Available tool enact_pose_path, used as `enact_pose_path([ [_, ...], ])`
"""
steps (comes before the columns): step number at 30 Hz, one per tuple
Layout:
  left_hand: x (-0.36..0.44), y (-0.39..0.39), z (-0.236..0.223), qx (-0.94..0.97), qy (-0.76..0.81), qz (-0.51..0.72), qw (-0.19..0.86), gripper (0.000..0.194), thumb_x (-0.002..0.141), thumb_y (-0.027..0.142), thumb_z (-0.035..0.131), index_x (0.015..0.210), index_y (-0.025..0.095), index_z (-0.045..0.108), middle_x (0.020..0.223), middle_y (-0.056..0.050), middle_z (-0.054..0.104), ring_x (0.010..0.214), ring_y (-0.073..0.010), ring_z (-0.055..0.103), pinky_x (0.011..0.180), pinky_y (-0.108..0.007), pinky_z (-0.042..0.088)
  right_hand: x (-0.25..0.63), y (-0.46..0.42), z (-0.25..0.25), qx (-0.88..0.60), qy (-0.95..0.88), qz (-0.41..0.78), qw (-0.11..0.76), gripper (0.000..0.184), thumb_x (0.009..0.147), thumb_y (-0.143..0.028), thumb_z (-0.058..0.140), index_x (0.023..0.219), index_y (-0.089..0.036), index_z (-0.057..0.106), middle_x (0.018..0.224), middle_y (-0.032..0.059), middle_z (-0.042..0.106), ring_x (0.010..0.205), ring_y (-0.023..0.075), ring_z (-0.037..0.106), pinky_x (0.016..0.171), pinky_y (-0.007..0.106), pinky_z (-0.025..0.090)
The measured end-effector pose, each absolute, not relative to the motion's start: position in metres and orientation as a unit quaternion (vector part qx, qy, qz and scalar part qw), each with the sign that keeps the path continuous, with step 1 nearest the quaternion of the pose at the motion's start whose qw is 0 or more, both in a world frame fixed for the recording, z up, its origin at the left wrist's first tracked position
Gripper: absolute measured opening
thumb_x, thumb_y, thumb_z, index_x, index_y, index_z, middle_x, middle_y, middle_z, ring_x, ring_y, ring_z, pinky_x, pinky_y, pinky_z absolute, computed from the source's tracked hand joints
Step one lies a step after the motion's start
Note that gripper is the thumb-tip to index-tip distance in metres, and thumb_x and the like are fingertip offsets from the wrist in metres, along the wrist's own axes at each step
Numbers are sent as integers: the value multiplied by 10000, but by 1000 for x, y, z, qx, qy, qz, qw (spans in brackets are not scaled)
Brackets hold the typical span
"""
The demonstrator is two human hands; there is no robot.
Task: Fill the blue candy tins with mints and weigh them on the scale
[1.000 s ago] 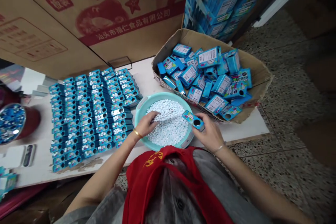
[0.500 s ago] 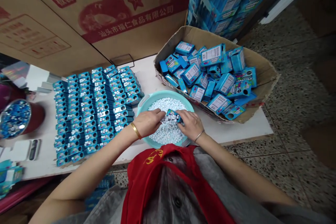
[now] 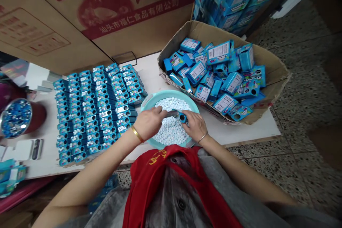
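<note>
Over a turquoise basin (image 3: pixel 143 105) of small white candies (image 3: pixel 171 133), my two hands work close together. My left hand (image 3: pixel 151 123) is closed on a small grey scoop (image 3: pixel 171 114), its far end at the blue candy box. My right hand (image 3: pixel 195 125) grips that small blue candy box (image 3: pixel 182 117), tilted, with a round dark hole showing. Fingers hide part of both the scoop and the box. To the left stand rows of blue candy boxes (image 3: pixel 92 114), several with white candies showing at their holes.
A cut-open carton (image 3: pixel 275 74) heaped with blue boxes (image 3: pixel 224 78) stands right of the basin. Behind are a large printed carton (image 3: pixel 107 14) and stacked wrapped boxes (image 3: pixel 227 3). A red tub (image 3: pixel 39 117) with shiny blue pieces sits far left on the white table (image 3: pixel 152 73).
The scoop has swung up out of the candies to the box. Candies visible between my hands before are no longer seen there, and the box has turned in my right hand.
</note>
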State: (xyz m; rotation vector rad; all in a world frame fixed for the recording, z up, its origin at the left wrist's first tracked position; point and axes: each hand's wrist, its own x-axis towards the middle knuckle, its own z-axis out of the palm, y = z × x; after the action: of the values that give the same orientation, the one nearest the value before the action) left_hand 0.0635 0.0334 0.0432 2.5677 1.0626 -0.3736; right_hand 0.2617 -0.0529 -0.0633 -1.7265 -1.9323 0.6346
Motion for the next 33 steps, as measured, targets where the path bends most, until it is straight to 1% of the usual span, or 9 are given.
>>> enact_pose_path([
  [2, 46, 40, 12, 885, 417, -123, 169, 224, 882, 153, 439, 1081, 187, 535, 1006, -86, 557, 916, -224, 549, 750, -327, 465, 267, -53, -67, -634, -689, 234, 262, 412, 778, -163, 521, 1190, -166, 510, 1182, 140, 635, 1100, 282, 584, 934, 432, 450],
  [5, 32, 41, -47, 855, 461, -135, 197, 277, 887, 75, 362, 1065, 172, 552, 988, -96, 558, 964, -220, 528, 823, -337, 452, 276, -53, -68, -638, -660, 248, 311, 396, 805, -195, 512, 1200, -180, 488, 1226, 148, 599, 1155, 268, 558, 955, 429, 456],
  [8, 36, 25, -92, 856, 438, -135, 241, 284, 888, 70, 368, 1063, 175, 565, 998, -97, 576, 979, -215, 526, 844, -333, 453, 284, -53, -65, -659, -625, 257, 332, 367, 819, -250, 525, 1180, -200, 491, 1159, 134, 621, 1082, 265, 593, 922, 435, 474],
  [15, 65, -20, -121, 855, 356, -84, 367, 374, 825, 53, 442, 1164, 167, 551, 1134, -94, 599, 1045, -199, 546, 915, -322, 450, 294, -55, -65, -676, -585, 262, 363, 368, 818, -328, 579, 1151, -200, 492, 1076, 107, 633, 987, 244, 619, 869, 399, 494],
  [20, 53, -14, -102, 841, 330, -40, 426, 346, 854, 172, 496, 1199, 148, 513, 1092, -80, 617, 940, -167, 591, 851, -292, 478, 294, -53, -69, -674, -585, 257, 370, 375, 807, -325, 592, 1150, -206, 496, 1059, 99, 635, 953, 247, 630, 835, 401, 510],
  [23, 38, -1, -68, 837, 308, 11, 452, 321, 908, 285, 480, 1193, 137, 497, 1078, -98, 609, 933, -170, 584, 842, -294, 475, 291, -52, -69, -669, -603, 239, 364, 373, 798, -301, 587, 1150, -209, 504, 1066, 105, 644, 966, 264, 631, 833, 415, 515],
  [25, 32, 8, -39, 841, 298, 40, 451, 303, 924, 296, 460, 1180, 138, 494, 1063, -103, 602, 946, -176, 575, 849, -306, 471, 287, -51, -70, -655, -627, 234, 350, 374, 796, -252, 564, 1162, -204, 505, 1089, 116, 646, 997, 273, 627, 844, 421, 518],
  [29, 39, 24, 13, 875, 318, -8, 365, 269, 908, 216, 459, 1167, 151, 486, 1038, -83, 593, 930, -174, 582, 818, -303, 480, 275, -51, -71, -622, -673, 225, 330, 420, 768, -149, 526, 1185, -196, 507, 1133, 124, 644, 1057, 277, 615, 886, 431, 520],
  [33, 69, 28, 50, 901, 334, -167, 220, 264, 898, 124, 418, 1142, 157, 515, 1043, -89, 588, 868, -199, 630, 683, -302, 495, 265, -53, -73, -596, -704, 210, 325, 448, 753, -116, 522, 1196, -181, 509, 1150, 132, 644, 1085, 285, 604, 926, 451, 513],
])
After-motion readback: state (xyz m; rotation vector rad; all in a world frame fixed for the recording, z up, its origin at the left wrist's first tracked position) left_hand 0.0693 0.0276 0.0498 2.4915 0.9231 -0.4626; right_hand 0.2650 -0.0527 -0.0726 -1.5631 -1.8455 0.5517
